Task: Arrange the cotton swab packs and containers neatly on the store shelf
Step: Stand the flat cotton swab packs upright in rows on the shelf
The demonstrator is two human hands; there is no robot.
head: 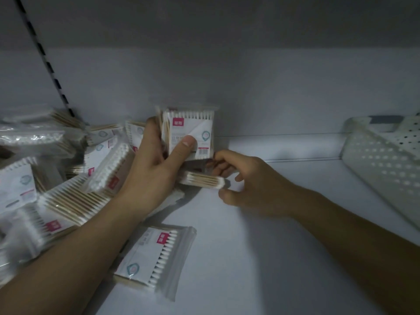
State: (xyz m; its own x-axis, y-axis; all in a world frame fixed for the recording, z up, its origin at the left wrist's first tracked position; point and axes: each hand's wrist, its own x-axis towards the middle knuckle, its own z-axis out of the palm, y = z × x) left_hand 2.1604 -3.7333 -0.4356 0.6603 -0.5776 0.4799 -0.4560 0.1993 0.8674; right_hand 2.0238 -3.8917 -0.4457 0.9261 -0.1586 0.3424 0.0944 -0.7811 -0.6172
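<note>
Grips upright packs [193,123] with left hand [156,160], thumb pressed on the front label, to hold them standing at the shelf [272,246] back. Curls right hand [250,185] round the end of a flat pack [200,179] just below, probably to stand it alongside.

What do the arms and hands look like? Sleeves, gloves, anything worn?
Left hand and right hand are bare: no gloves, no rings visible. Left forearm and right forearm are bare to the frame edge, with no sleeve, watch or band showing. The picture is dim and slightly blurred, so small marks could go unseen.
</note>
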